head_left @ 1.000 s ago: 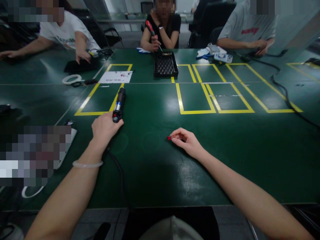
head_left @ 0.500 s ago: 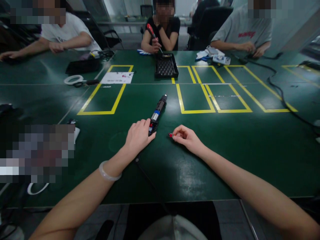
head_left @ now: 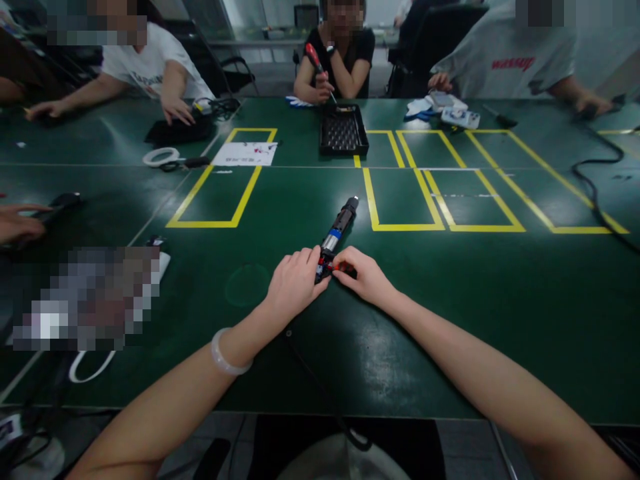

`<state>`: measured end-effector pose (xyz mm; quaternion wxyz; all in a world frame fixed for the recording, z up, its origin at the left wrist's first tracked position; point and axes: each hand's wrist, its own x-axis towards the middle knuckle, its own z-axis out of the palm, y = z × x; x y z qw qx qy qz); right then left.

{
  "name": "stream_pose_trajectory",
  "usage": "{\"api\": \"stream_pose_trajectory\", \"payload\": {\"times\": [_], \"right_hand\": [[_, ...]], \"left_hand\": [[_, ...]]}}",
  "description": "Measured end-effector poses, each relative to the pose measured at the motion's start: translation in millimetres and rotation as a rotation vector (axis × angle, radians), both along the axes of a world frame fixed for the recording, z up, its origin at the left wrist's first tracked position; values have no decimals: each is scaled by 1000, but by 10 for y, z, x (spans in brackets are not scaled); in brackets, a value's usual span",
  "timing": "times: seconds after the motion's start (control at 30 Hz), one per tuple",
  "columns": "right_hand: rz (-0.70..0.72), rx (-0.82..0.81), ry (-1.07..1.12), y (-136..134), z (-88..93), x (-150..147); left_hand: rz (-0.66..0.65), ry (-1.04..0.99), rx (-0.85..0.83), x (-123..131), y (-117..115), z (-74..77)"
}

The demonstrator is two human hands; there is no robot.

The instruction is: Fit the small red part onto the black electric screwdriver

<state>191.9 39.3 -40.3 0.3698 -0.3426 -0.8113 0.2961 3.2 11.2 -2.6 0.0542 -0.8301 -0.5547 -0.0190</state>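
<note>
A dark, elongated tool [head_left: 336,235] with a blue band and a silver section lies slanted on the green table, its tip pointing away to the right. My left hand [head_left: 296,281] is wrapped round its near end. Pinched between the thumb and fingertips of my right hand [head_left: 367,277] is a small red part [head_left: 331,267], which meets the tool's near end; the fingers hide most of it. A black cable [head_left: 313,380] runs from near my left hand over the table's front edge.
Across the table [head_left: 450,333], a black tray [head_left: 344,132] stands before a person holding a red-handled screwdriver [head_left: 314,57]. A white paper [head_left: 245,154] and white tape roll [head_left: 161,157] lie left. Other people's hands are at both sides.
My right hand has brought the red part left against the tool's near end. The left hand still grips the tool. At the far right, a person's hands have moved apart.
</note>
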Motion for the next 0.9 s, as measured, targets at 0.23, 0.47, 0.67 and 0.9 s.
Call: {"api": "stream_pose_trajectory", "payload": {"times": [0.23,0.47,0.67,0.9], "right_hand": [[-51,107,-145,5,-39,-12],[-29,119,-127,-3,-37,12],[-42,107,-116,-6,-31,15],[-50,76,-102,-4,-39,41]], "left_hand": [[1,-3,15,13,-1,0],[9,1,11,2,-6,-3],[10,-3,5,3,5,-13],[56,1,-21,87,43,32]]}}
